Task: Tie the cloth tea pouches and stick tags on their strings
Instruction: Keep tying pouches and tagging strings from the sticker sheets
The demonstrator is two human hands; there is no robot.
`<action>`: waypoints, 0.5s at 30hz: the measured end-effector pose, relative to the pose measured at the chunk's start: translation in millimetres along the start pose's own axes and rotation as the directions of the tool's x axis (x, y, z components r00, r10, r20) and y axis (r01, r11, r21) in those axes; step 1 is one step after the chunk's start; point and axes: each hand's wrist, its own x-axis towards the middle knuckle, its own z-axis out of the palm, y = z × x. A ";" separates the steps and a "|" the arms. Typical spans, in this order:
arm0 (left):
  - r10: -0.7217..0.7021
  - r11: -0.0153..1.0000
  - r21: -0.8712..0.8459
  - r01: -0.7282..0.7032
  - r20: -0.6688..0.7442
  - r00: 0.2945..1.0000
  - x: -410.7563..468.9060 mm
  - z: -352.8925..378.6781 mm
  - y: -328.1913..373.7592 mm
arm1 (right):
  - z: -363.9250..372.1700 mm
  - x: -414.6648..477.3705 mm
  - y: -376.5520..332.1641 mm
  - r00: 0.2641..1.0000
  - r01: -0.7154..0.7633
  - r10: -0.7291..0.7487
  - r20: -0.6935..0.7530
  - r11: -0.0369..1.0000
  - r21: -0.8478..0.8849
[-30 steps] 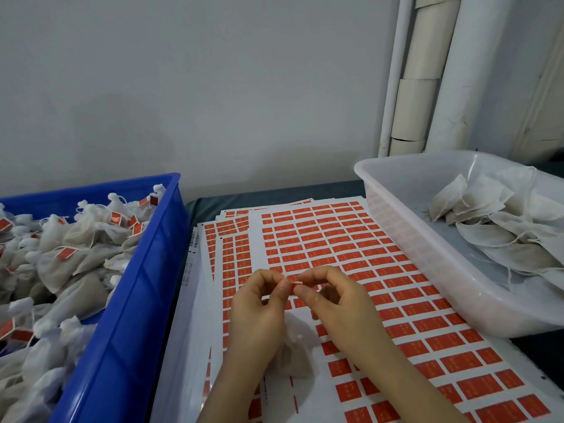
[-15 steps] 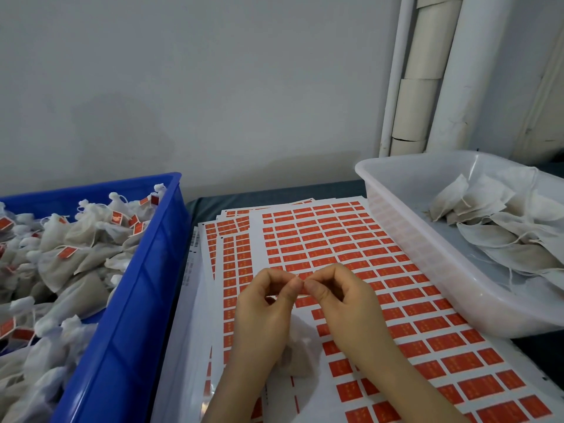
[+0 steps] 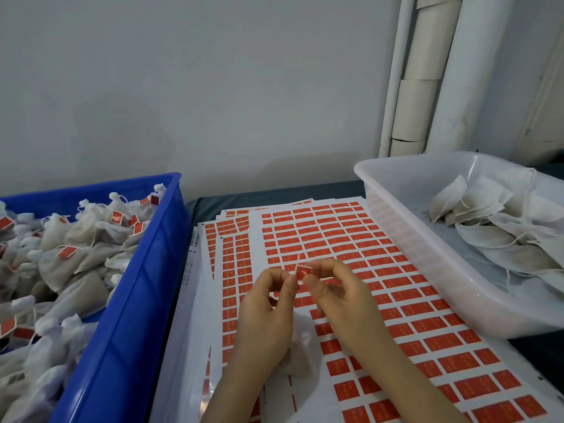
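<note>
My left hand (image 3: 268,303) and my right hand (image 3: 338,297) meet above the sticker sheets (image 3: 381,270). Between their fingertips is a small red tag (image 3: 304,273), which my right hand pinches; my left hand pinches the thin string (image 3: 297,264) beside it. A white cloth tea pouch (image 3: 297,355) hangs below the hands, partly hidden by my wrists. The sheets carry rows of red tags.
A blue bin (image 3: 134,315) at the left holds several tied pouches with red tags. A clear plastic tub (image 3: 427,257) at the right holds several flat untied pouches. White pipes stand against the wall behind the tub.
Both hands stay together over the sheets. The red tag now shows more plainly between the fingertips, and a short end of string sticks up above it.
</note>
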 end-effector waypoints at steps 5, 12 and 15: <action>-0.059 0.993 -0.106 0.049 -0.100 0.993 4.3 -1.4 -5.2 | 5.6 0.9 6.4 0.941 -0.015 0.113 0.319 0.956 -0.294; -0.100 0.983 -0.169 0.072 -0.163 0.982 5.1 -3.1 -6.6 | 1.9 2.2 7.7 0.939 -0.027 0.112 0.326 0.967 -0.253; -0.199 0.974 -0.151 0.168 -0.220 0.955 7.3 -10.8 -4.8 | -1.9 4.3 8.7 0.972 -0.020 0.054 0.229 0.989 -0.149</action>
